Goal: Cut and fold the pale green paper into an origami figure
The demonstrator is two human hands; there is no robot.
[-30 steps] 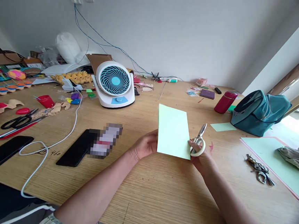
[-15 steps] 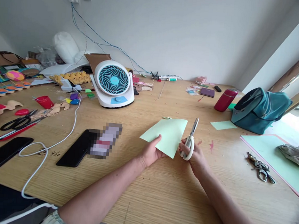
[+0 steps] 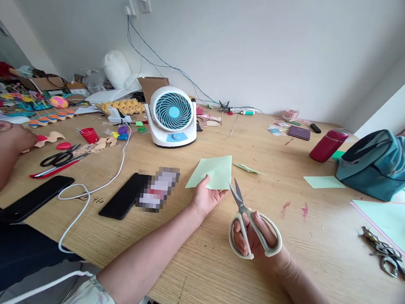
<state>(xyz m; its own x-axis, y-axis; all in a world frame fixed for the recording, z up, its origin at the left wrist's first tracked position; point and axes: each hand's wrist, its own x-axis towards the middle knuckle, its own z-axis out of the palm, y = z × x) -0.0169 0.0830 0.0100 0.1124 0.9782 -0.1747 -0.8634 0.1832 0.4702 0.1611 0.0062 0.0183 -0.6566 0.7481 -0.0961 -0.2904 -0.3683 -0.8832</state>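
Two hands work over the counter: the left hand pinches a green paper sheet, the right hand grips scissors whose parted blades, close beside the left fingers, could nick them.

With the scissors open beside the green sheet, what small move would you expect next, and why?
Probably bring the white-handled scissors up to the near right edge of the light green paper sheet. The right hand holds them with blades parted and pointing at that edge but apart from it, while the left hand lifts the sheet off the wooden table.
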